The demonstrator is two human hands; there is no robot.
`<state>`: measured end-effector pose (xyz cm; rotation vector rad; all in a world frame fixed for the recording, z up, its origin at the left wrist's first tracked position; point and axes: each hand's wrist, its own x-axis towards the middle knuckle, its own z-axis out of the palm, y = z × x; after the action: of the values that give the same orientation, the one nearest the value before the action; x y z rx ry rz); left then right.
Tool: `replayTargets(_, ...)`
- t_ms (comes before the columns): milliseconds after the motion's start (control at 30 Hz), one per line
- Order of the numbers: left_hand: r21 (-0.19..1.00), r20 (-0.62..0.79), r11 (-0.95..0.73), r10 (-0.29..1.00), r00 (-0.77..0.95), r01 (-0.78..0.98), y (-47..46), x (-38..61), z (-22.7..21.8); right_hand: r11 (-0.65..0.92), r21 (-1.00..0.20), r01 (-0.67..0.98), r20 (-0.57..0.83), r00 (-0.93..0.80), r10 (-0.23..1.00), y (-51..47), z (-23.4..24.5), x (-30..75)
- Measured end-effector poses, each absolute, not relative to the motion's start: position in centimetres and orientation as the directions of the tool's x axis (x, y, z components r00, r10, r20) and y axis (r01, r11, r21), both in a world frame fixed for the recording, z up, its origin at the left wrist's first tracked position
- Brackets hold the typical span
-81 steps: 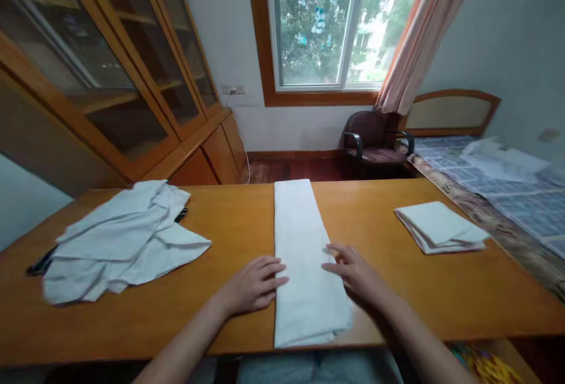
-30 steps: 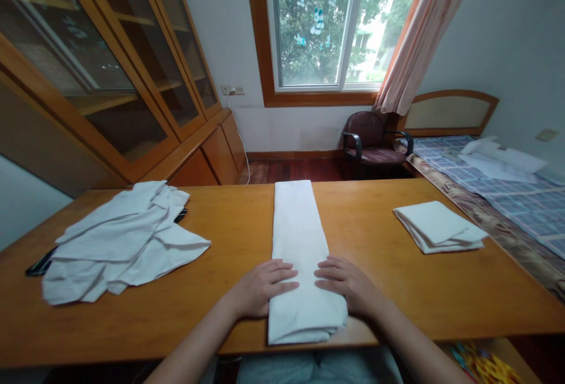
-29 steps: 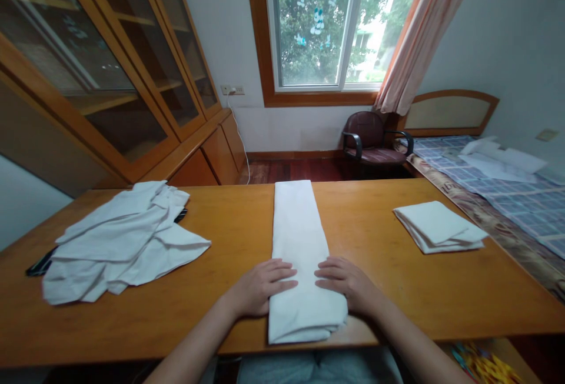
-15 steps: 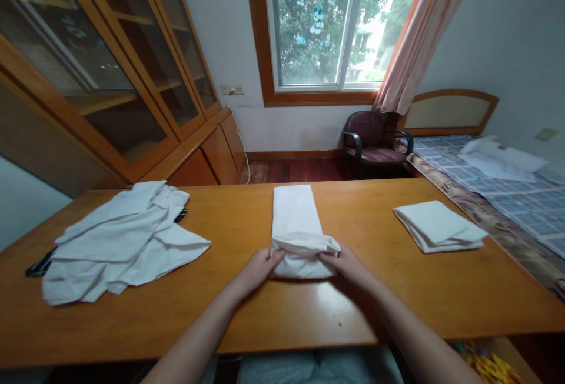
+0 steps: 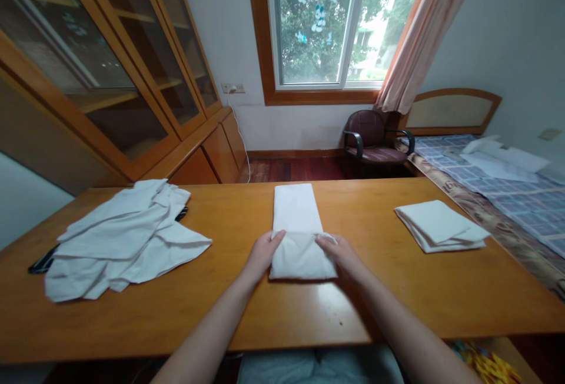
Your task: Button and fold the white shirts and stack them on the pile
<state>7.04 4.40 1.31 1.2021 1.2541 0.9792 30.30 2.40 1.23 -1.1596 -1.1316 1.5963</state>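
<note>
A white cloth (image 5: pixel 296 210), folded into a long strip, lies on the table in front of me, with its near part doubled over into a flap. My left hand (image 5: pixel 263 251) pinches the flap's left edge, thumb on top and the other fingers mostly hidden. At the right edge my right hand (image 5: pixel 342 251) grips the same flap in a like way. The flap now lies fairly flat on the strip between my hands. Whether the cloth is a garment I cannot tell.
A loose heap of white cloth (image 5: pixel 128 237) lies on the table's left, with dark striped fabric showing beneath it. A folded white cloth (image 5: pixel 436 225) rests at the right. Beyond the wooden table (image 5: pixel 212 319) stand an office chair (image 5: pixel 373 137), a bed (image 5: pixel 494 166) and a glass-door cabinet (image 5: pixel 150 72).
Both hands have moved slightly away from me along the cloth. The flap's bunched far edge has been drawn forward and flattened onto the strip.
</note>
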Motion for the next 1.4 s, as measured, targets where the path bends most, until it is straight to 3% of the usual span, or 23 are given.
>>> replayTargets(233, 0.968, -0.107, 0.11, 0.994, -0.027, 0.224, 5.8, 6.6, -1.6, -0.165, -0.983, 0.085, -0.156, 0.097, 0.983, 4.2, -1.8, 30.3)
replayTargets(500, 0.947, -0.076, 0.091, 0.995, -0.06, 0.307, 6.0, 6.3, -2.2, -0.102, -0.959, 0.265, -0.058, 0.169, 0.984, 4.9, -3.3, 30.6)
replayTargets(767, 0.885, -0.012, -0.002, 1.0, 0.028, 0.466, 4.5, 5.9, -1.1, -0.032, -0.894, 0.446, 0.046, 0.163, 0.986, 4.6, -2.3, 30.6)
replayTargets(900, 0.768, 0.043, -0.046, 0.999, 0.02, 0.639, 4.0, 5.9, -1.2, 0.007, -0.774, 0.633, 0.085, 0.093, 0.992, 4.3, -2.1, 30.7)
replayTargets(1033, 0.585, 0.271, -0.208, 0.961, 0.053, 0.784, 3.5, 6.1, -0.2, 0.051, -0.681, 0.731, 0.13, 0.051, 0.99, 4.1, -1.8, 30.7)
replayTargets(1167, 0.362, 0.478, -0.559, 0.799, 0.366, 0.746, 2.3, 6.5, 1.9, 0.227, -0.62, 0.751, 0.287, -0.053, 0.956, 4.3, -1.5, 30.9)
replayTargets(1267, 0.247, 0.411, -0.711, 0.692, 0.593, 0.658, 1.4, 6.9, 2.7, 0.334, -0.592, 0.733, 0.359, -0.13, 0.924, 4.8, -1.6, 31.0)
replayTargets(1400, 0.222, 0.232, -0.615, 0.787, 0.572, 0.757, 1.2, 7.2, 1.7, 0.365, -0.617, 0.697, 0.371, -0.151, 0.916, 5.1, -1.6, 31.0)
